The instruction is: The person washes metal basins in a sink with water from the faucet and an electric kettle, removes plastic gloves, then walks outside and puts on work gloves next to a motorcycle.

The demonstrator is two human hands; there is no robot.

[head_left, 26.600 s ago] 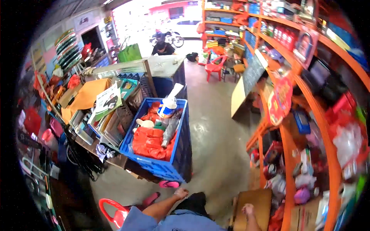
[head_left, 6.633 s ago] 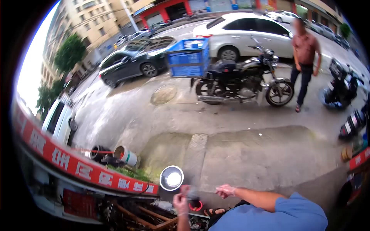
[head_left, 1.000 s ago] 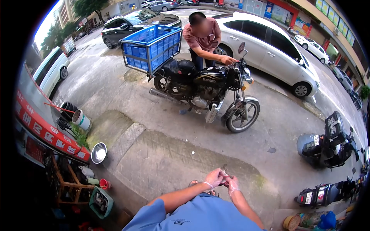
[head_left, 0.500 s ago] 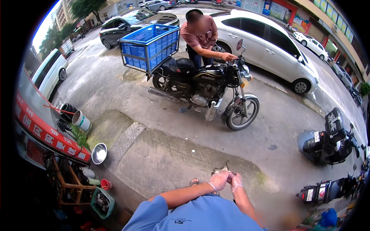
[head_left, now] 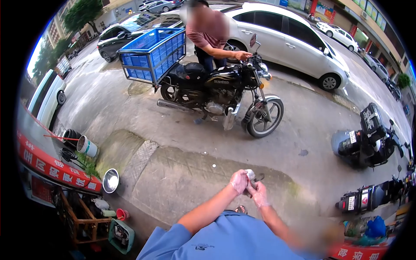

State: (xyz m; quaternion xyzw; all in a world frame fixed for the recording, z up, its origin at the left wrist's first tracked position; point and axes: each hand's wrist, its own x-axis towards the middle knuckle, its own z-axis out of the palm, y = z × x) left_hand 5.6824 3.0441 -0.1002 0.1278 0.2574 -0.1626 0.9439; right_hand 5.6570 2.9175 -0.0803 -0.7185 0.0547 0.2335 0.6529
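Observation:
My left hand (head_left: 239, 182), in a thin see-through glove, is closed around a small pale grey-and-white object (head_left: 250, 174) with a dark, thin part sticking out to the right. My right hand (head_left: 261, 194), gloved too, pinches the lower side of the same object, close against the left. Both hands are held out in front of my blue shirt (head_left: 225, 238), above the concrete pavement. The fingers cover much of the object, so its kind cannot be made out.
A person (head_left: 208, 32) leans over a black motorcycle (head_left: 221, 86) carrying a blue crate (head_left: 154, 56). Parked scooters (head_left: 364, 141) stand at right. A metal basin (head_left: 111, 180), a white bucket (head_left: 86, 146) and a wooden frame (head_left: 82, 221) are at left.
My hands have risen and reached slightly farther forward, turning the held object so that its whitish part shows. The view has shifted a little; the person still has a hand at the motorcycle's handlebar.

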